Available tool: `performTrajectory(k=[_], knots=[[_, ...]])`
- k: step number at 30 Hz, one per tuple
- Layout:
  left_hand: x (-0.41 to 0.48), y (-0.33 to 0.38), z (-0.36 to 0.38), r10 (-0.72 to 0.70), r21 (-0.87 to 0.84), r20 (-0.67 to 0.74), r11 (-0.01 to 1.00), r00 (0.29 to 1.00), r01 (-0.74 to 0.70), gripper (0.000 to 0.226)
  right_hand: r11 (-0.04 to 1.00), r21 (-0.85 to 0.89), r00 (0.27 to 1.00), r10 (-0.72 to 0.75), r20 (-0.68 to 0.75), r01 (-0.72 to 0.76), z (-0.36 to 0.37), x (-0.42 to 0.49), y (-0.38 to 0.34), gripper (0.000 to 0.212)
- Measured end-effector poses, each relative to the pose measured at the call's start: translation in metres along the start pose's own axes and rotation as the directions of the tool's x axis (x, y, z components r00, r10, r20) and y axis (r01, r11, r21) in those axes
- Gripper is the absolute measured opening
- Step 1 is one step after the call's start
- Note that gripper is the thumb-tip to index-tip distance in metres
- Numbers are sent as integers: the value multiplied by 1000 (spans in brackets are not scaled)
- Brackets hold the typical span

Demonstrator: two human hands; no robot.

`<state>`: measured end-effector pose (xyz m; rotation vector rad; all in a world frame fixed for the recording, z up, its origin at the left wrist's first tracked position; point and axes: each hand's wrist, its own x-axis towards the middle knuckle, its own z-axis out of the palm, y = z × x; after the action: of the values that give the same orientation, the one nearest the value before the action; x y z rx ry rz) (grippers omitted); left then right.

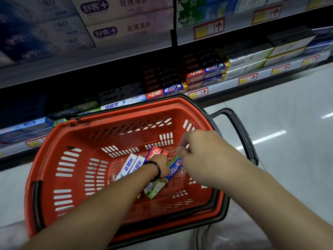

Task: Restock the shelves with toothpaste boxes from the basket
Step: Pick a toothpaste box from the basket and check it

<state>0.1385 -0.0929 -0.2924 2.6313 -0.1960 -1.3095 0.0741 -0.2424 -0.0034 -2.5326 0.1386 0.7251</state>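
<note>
In the basket (43,156), the left hand (161,167) shows only its back. Its fingers are hidden, so I cannot tell if it grips anything. The right hand (203,154) has blurred fingers (182,143). The blue box (173,169) is half covered by both hands. Behind the basket, the dark boxes (160,76) and price tags (198,92) are not readable.

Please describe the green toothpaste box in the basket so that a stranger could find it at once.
Look into the red basket in front of the shelves. Of the boxes on its bottom, the green box lies nearest the person, just below the left hand. It alone is pale green; its neighbours are a blue box, a red box and two white boxes.
</note>
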Motion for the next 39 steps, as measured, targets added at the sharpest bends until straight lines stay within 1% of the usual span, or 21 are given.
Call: performTrajectory(k=[1,2,3,4,6,8,10,11,12,14,19,23,26,30,35,37,39], knots=[[6,-7,1,-12,3,0,1000,1000,12,19,1000,4,1000,5,-2,-5,0,1,0,22],[-13,-4,-9,-19,-21,-26,1000,999,18,16,1000,11,1000,8,-7,-8,-1,1,1,20],[-30,-1,-19,-22,-129,-58,992,998,14,23,1000,20,1000,9,-8,-9,-1,2,1,18],[-44,0,-26,-16,-192,-85,981,996,0,30,999,31,1000,6,-8,-5,0,3,2,17],[-60,-5,-33,-27,-261,-121,965,992,-6,31,998,55,1000,-1,-10,2,1,4,3,17],[-68,-14,-38,-30,-327,-124,945,992,-12,21,998,66,1000,-18,-14,19,4,5,3,17],[-82,-16,-44,-4,-373,-157,926,988,-55,7,998,52,999,-31,-13,31,6,6,4,17],[-87,-18,-48,8,-411,-165,908,986,-76,5,998,44,999,-34,-14,35,7,6,3,16],[-93,-20,-50,11,-457,-176,885,984,-92,9,998,38,999,-39,-17,40,8,6,3,16],[-104,-22,-54,8,-551,-189,827,982,-113,6,998,28,999,-50,-15,51,8,6,1,15],[-129,-25,-64,-9,-711,-196,690,981,-136,26,997,6,997,-82,0,82,9,3,-5,18],[-153,-28,-72,-8,-770,-203,620,979,-154,24,996,13,996,-87,8,87,10,1,-13,21],[-169,-33,-78,-23,-790,-227,589,974,-170,23,993,22,993,-112,26,112,11,-3,-19,22],[-190,-39,-88,-67,-833,-253,522,965,-182,23,992,34,992,-123,37,122,12,-7,-25,23],[-222,-41,-103,-81,-886,-264,415,961,-208,22,990,40,989,-140,47,138,14,-6,-32,23],[-235,-41,-110,-83,-905,-256,370,963,-209,26,988,40,987,-150,48,148,16,-6,-33,21],[-249,-40,-119,-80,-928,-249,304,965,-214,30,986,54,985,-164,58,160,17,-6,-36,20]])
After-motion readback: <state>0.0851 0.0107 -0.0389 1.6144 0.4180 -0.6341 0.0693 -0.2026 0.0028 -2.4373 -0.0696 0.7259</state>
